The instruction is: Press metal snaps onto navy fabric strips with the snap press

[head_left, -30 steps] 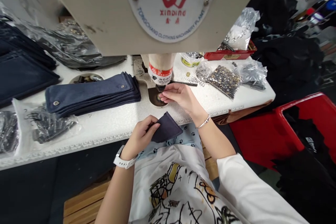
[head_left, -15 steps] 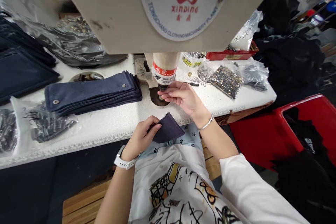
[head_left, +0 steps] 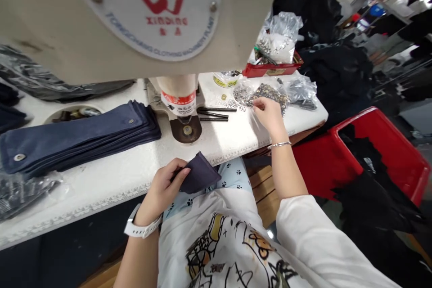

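Observation:
My left hand (head_left: 168, 185) grips a folded navy fabric piece (head_left: 201, 173) between thumb and fingers, just off the table's front edge above my lap. Over on the right, my right hand (head_left: 270, 116) is by a clear bag of small metal fasteners (head_left: 277, 94), fingertips bent together near loose silvery pieces (head_left: 240, 104). Whatever those fingertips may hold is hidden. Between the hands stands the snap press (head_left: 178, 99), with a round metal part (head_left: 187, 130) on its lower die. A stack of navy fabric strips (head_left: 77, 137) with metal snaps lies left of the press.
Black rods (head_left: 216, 114) lie right of the press. Behind them are a yellow-labelled tub (head_left: 225, 81) and a red box (head_left: 270, 70) with bags in it. A red bin (head_left: 381, 119) with dark cloth stands at the right. The machine's body (head_left: 232, 22) overhangs the table (head_left: 111, 180).
My right hand has left the press die and moved right to the fastener bag. A round metal part now shows on the die. My left hand still holds the fabric; the view has shifted right.

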Action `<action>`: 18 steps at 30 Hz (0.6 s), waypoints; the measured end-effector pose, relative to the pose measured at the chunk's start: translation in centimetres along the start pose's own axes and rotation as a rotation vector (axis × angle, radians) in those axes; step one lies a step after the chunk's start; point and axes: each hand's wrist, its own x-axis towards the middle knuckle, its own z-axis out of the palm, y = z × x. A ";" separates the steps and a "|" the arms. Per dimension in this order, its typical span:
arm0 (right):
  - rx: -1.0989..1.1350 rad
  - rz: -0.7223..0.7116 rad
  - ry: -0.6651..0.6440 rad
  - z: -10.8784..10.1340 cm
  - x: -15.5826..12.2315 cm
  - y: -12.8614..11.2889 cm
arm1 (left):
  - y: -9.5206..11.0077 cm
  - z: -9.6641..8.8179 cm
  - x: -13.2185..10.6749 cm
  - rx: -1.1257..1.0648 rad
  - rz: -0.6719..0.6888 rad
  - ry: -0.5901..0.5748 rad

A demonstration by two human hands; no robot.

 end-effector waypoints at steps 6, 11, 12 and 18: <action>-0.296 0.128 0.103 -2.5 1.3 5.9 | -0.6 0.0 0.2 0.055 0.012 0.016; -0.393 0.016 -0.092 -2.8 3.5 6.7 | -0.7 -0.1 0.4 0.098 0.007 0.033; -0.399 0.023 -0.105 -2.6 3.9 6.7 | -0.7 -0.1 0.4 0.101 0.010 0.037; -0.374 0.072 -0.101 -1.9 5.4 6.8 | -0.9 -0.1 0.5 0.083 0.011 0.039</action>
